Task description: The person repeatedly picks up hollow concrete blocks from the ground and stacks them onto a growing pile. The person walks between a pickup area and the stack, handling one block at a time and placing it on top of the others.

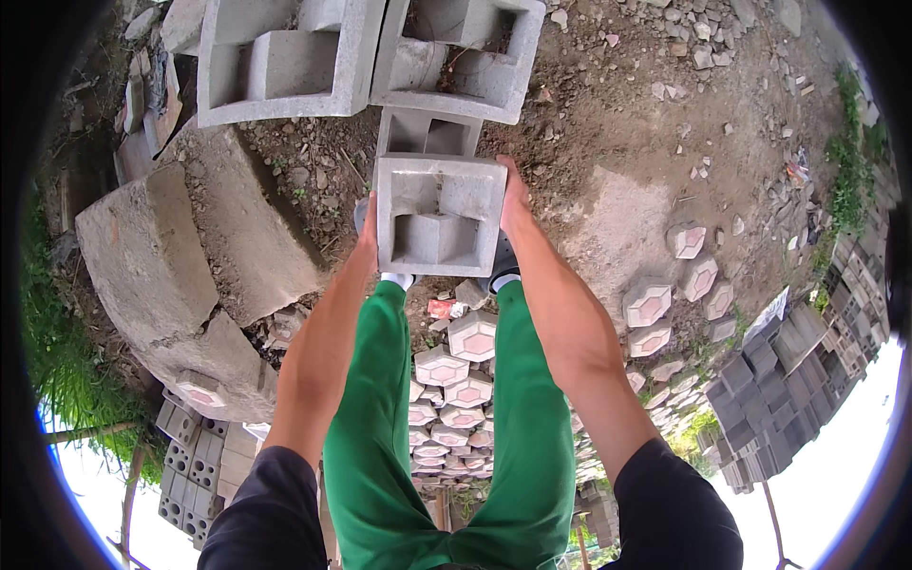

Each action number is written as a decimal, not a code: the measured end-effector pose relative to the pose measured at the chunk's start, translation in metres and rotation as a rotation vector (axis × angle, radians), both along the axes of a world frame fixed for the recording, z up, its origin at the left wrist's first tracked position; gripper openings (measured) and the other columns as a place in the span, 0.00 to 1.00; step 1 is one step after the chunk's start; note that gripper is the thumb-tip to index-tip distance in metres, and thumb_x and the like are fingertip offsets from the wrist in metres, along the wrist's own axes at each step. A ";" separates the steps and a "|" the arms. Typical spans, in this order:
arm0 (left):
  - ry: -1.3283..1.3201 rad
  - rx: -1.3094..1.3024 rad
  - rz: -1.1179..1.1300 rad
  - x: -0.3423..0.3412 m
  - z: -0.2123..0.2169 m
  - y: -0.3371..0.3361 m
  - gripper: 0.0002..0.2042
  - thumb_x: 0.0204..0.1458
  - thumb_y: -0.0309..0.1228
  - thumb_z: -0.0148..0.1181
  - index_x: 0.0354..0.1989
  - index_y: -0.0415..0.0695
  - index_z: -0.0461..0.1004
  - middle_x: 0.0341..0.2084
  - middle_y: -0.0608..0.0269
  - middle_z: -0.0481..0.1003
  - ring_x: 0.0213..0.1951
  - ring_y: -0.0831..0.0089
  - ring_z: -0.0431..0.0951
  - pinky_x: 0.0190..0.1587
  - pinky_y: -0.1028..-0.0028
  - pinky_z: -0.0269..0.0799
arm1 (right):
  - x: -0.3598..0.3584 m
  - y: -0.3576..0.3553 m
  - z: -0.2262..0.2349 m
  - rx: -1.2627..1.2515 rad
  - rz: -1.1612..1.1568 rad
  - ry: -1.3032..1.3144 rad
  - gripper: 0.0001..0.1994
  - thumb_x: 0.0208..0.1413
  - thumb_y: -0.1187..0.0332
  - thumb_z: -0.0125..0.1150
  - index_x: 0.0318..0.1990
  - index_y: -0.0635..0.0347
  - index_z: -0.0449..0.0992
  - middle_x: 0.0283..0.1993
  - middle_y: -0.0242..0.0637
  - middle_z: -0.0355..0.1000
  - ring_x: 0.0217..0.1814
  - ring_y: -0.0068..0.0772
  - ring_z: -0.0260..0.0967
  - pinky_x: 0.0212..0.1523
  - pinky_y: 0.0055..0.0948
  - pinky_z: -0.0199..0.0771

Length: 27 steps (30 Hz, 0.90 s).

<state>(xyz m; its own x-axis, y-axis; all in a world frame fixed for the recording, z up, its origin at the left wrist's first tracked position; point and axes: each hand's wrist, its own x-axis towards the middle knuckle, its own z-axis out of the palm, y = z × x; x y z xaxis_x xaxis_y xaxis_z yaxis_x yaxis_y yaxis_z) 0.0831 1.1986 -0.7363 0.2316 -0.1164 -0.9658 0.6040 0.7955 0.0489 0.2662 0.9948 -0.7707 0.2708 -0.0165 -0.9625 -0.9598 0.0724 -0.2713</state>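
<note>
A square grey concrete block [441,169] with stepped recesses in its face is in front of my feet, gripped from both sides. My left hand [370,226] presses along its left side, mostly hidden by the block's edge. On the opposite side, my right hand [514,198] wraps round the upper right edge, its fingertips out of sight. Just beyond, a similar block [432,131] shows partly behind the held one. Two larger-looking blocks of the same kind, a left one [302,66] and a right one [458,95], sit side by side at the top of the view.
Broken concrete slabs [142,252] lie to the left. Hexagonal paving stones [471,337] cover the ground between and behind my legs, with others [648,302] at right. A red wrapper [445,309] lies near my feet. Stacked grey bricks [774,385] and perforated blocks [199,465] stand farther out.
</note>
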 end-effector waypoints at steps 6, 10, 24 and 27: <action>-0.200 0.037 -0.553 -0.031 0.249 -0.007 0.46 0.49 0.72 0.25 0.70 0.51 0.43 0.68 0.57 0.48 0.68 0.56 0.47 0.66 0.49 0.41 | -0.057 -0.060 0.286 0.204 -0.100 -0.063 0.34 0.53 0.43 0.55 0.53 0.69 0.69 0.52 0.47 0.70 0.52 0.39 0.68 0.55 0.33 0.66; -0.263 -0.192 -0.089 0.017 0.439 -0.009 0.42 0.54 0.68 0.31 0.66 0.46 0.56 0.61 0.57 0.63 0.60 0.59 0.64 0.64 0.61 0.55 | -0.105 -0.074 0.497 0.391 -0.265 -0.011 0.40 0.57 0.31 0.33 0.60 0.59 0.65 0.59 0.40 0.66 0.59 0.37 0.64 0.58 0.36 0.64; -0.724 0.018 -0.745 0.124 0.649 -0.093 0.38 0.55 0.65 0.37 0.60 0.43 0.64 0.54 0.56 0.69 0.52 0.61 0.71 0.56 0.63 0.66 | -0.126 -0.134 0.678 0.526 -0.681 -0.487 0.33 0.61 0.39 0.38 0.60 0.59 0.66 0.60 0.40 0.66 0.58 0.37 0.65 0.60 0.36 0.63; -0.777 0.000 -0.814 0.156 0.667 -0.129 0.38 0.55 0.65 0.37 0.60 0.43 0.64 0.54 0.56 0.69 0.52 0.61 0.71 0.56 0.64 0.66 | -0.112 -0.160 0.691 0.408 -0.663 -0.558 0.34 0.60 0.38 0.37 0.60 0.59 0.65 0.60 0.40 0.65 0.58 0.39 0.65 0.61 0.37 0.61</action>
<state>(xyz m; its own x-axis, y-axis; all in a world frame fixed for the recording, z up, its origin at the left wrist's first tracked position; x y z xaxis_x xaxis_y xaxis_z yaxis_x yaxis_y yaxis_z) 0.2392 1.0700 -0.0695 0.6253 -0.5074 -0.5929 0.7493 0.1781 0.6378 0.1546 0.8346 -0.0795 0.7482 -0.0228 -0.6631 -0.4299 0.7447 -0.5106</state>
